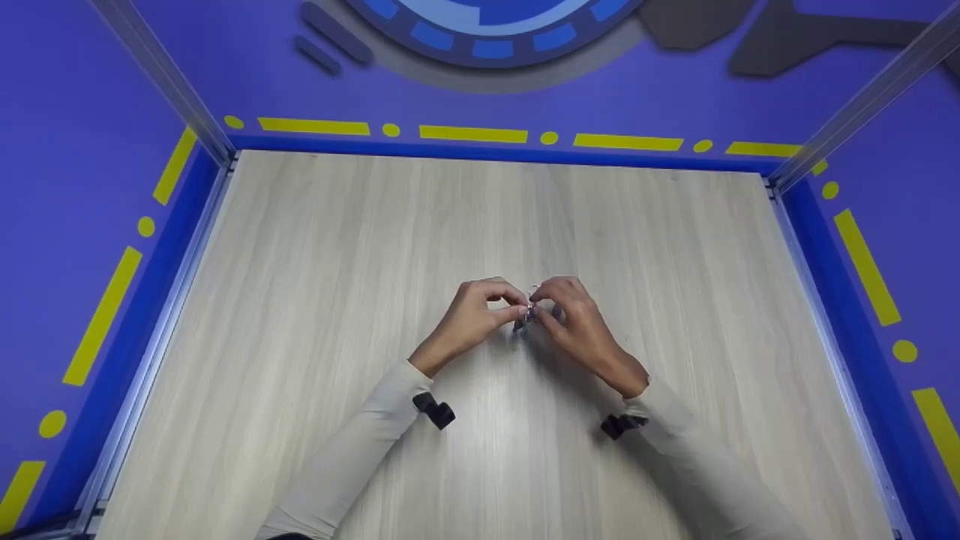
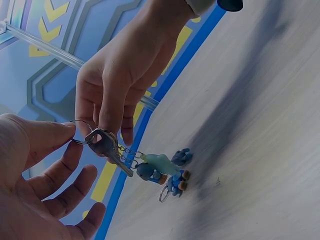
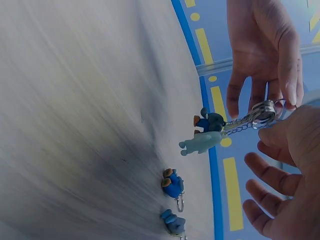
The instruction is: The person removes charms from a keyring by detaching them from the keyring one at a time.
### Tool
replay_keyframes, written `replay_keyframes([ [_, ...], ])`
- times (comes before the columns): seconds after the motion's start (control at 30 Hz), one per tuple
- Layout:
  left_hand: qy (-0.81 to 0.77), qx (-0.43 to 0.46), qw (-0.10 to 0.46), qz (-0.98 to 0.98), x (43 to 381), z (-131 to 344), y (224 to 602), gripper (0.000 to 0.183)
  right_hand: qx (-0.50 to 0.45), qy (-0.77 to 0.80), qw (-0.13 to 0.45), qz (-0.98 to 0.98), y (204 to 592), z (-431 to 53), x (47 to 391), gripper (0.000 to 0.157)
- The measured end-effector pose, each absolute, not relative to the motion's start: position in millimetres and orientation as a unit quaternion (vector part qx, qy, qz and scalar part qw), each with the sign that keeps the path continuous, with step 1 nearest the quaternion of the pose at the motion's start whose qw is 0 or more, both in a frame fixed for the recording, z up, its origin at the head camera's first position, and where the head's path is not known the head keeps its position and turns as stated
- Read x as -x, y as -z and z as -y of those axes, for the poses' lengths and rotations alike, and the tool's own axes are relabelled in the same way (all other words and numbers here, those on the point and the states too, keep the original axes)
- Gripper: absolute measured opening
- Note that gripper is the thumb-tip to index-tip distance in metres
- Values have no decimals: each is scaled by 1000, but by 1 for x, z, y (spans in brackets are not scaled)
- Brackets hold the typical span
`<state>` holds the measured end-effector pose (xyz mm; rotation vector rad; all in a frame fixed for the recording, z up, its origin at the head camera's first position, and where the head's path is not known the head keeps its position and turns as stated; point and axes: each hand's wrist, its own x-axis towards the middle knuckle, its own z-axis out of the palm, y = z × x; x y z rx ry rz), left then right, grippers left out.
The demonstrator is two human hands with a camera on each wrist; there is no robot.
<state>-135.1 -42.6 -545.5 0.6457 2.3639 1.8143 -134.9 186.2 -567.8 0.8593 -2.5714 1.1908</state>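
Observation:
Close together over the middle of the table, my left hand (image 1: 480, 304) and right hand (image 1: 574, 315) meet at a small bunch of keys. Left thumb and index finger pinch a thin metal key ring (image 2: 81, 129), other fingers loosely spread. Thumb and fingertips of the right hand (image 3: 300, 155) pinch at the same rings, partly hidden behind the key. A silver key (image 2: 106, 146) hangs there. From short chains dangle a pale green figurine charm (image 3: 202, 143) and a dark blue figurine charm (image 2: 146, 172).
Below the hands, two more blue figurine charms lie on the wood-grain table: one with a ring (image 3: 172, 185), another beside it (image 3: 173, 223). Blue panels with yellow marks (image 1: 472, 134) wall the table (image 1: 337, 247) at back and sides. Metal posts (image 1: 161, 71) stand at the corners.

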Motion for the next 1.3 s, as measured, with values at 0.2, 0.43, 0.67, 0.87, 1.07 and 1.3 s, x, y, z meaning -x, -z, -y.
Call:
replay_keyframes([
  [0.2,-595,-211,45,-774,135,42,544,5,-327,-401,83,852,569,-189,129,20],
  [0.43,-592,-207,48,-777,134,43,544,5,-335,-419,98,838,572,-188,126,18],
  [0.67,-588,-206,46,-781,132,45,545,4,-319,-451,114,826,575,-187,127,14],
  [0.87,-590,-199,44,-781,131,48,545,5,-262,-503,68,820,570,-189,123,9],
  [1.07,-586,-192,34,-787,131,49,545,4,-217,-568,4,794,566,-188,119,5],
  [1.3,-594,-188,26,-782,131,48,544,5,-225,-648,-29,727,570,-183,113,12],
])
